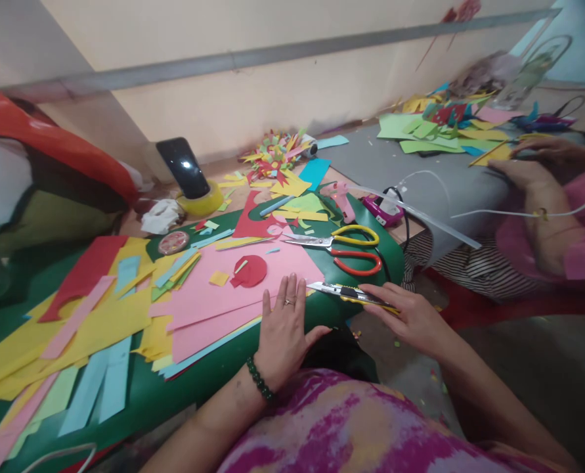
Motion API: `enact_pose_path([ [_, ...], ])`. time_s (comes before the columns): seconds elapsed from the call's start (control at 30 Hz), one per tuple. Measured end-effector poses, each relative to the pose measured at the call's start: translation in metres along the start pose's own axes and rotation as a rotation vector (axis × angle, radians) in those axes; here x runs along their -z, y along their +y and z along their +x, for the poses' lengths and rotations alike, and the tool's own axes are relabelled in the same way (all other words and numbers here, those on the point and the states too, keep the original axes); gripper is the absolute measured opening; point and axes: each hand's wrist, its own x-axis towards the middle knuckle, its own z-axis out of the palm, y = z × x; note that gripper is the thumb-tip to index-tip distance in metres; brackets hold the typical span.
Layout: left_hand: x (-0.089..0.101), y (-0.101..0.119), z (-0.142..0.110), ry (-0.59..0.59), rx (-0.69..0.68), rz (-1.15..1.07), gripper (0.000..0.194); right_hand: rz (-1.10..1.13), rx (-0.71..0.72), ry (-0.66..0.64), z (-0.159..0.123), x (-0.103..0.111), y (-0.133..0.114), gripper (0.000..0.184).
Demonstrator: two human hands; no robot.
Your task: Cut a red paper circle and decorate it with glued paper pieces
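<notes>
My left hand [285, 328] lies flat on the lower right part of the pink paper sheets [208, 335], its fingers stretched out. In my right hand [415, 315] is a utility knife [356, 294], its blade pointing left at the right edge of the pink sheets, close to my left fingertips. Whether the blade touches the paper I cannot tell. Above the knife lie scissors [341, 244] with one yellow and one red handle, blades partly spread. A red paper disc [251, 271] and a small yellow paper piece [218, 278] rest on the top pink sheet.
A green mat [213, 387] covers the table, with yellow paper strips [105, 315] at left. Behind stand a phone [182, 167] on a yellow tape roll [202, 200] and a pink glue gun [341, 199]. At right, another person's hands [523, 171] hold something yellow.
</notes>
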Motion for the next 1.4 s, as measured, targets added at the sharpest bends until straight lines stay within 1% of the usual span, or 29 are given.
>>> enact_pose_path([
  [0.2, 0.000, 0.002, 0.001, 0.008, 0.012, -0.009, 0.087, -0.020, 0.007, 0.013, 0.000, 0.001, -0.002, 0.036],
  [0.33, 0.002, 0.000, 0.002, -0.004, 0.000, -0.034, 0.087, -0.015, 0.012, -0.010, 0.001, 0.006, -0.001, 0.037],
  [0.43, 0.004, -0.008, 0.000, 0.007, -0.020, -0.087, 0.092, -0.018, 0.009, -0.009, 0.002, 0.008, 0.001, 0.037],
  [0.53, 0.006, -0.022, -0.006, 0.018, -0.017, -0.096, 0.094, -0.005, 0.003, -0.001, 0.003, 0.006, 0.001, 0.036],
  [0.63, 0.007, -0.032, -0.013, -0.017, -0.022, -0.072, 0.090, 0.011, 0.003, 0.008, 0.004, 0.001, 0.000, 0.036],
  [0.7, 0.006, -0.035, -0.015, -0.041, -0.030, -0.070, 0.091, 0.021, 0.009, 0.017, 0.006, -0.002, -0.002, 0.035],
  [0.83, 0.003, -0.033, -0.015, -0.032, -0.022, -0.074, 0.092, 0.005, 0.029, 0.015, 0.011, -0.005, -0.005, 0.034],
  [1.03, -0.002, -0.031, -0.016, 0.007, -0.023, -0.063, 0.095, -0.040, 0.075, -0.024, 0.010, -0.003, -0.003, 0.038],
  [1.17, -0.001, -0.031, -0.016, 0.009, -0.018, -0.054, 0.096, -0.024, 0.089, -0.006, 0.012, -0.007, -0.008, 0.038],
  [1.23, 0.000, -0.031, -0.016, 0.008, -0.014, -0.050, 0.095, -0.013, 0.092, -0.021, 0.014, -0.008, -0.010, 0.038],
  [1.33, 0.003, -0.030, -0.016, -0.014, -0.007, -0.048, 0.097, 0.005, 0.081, -0.057, 0.014, -0.005, -0.012, 0.038],
  [1.4, 0.004, -0.028, -0.015, -0.020, 0.006, -0.052, 0.098, 0.018, 0.068, -0.055, 0.013, -0.002, -0.011, 0.037],
])
